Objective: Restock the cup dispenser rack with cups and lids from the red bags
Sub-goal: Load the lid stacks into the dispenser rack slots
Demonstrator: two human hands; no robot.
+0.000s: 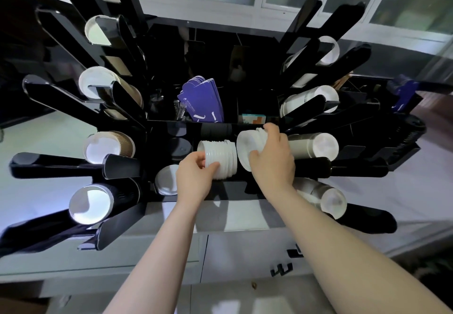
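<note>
White lid stack (221, 160) in left hand (195, 179) grip; right hand (272, 159) grips second lid stack (250, 146); black rack (169, 127) holds cups (311, 146).

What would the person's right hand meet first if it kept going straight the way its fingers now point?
The right hand holds a stack of white lids, fingers pointing up-left. Going on, it would probably meet the black rack shelf edge; depth is unclear.

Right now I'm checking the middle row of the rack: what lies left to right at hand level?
Brown cups → black lids → left hand → white lids → right hand → grey cups.
</note>
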